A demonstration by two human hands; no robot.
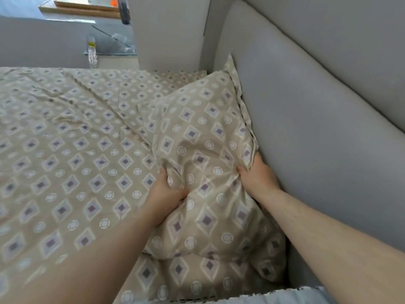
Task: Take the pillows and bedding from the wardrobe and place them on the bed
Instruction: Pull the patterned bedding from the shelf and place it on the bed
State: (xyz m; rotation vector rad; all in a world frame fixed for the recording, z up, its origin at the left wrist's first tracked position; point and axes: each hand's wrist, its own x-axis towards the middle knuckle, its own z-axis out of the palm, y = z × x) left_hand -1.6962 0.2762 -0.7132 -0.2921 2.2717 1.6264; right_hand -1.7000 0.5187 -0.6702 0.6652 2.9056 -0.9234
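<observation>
Beige pillow (203, 132) with diamond-and-circle print, tilted against the grey headboard (311, 132), resting on a second matching pillow (192, 273), over the same-patterned sheet (65, 139), left hand (166, 191) and right hand (256, 176) gripping its fabric

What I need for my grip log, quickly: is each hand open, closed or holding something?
Left hand: grips the pillow, fabric bunched.
Right hand: grips the same pillow's edge beside the headboard.

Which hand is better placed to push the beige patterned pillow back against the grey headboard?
Probably the left hand: it grips the beige diamond-patterned pillow on its bed-side face. The right hand grips the edge next to the grey padded headboard, in the way.
</observation>
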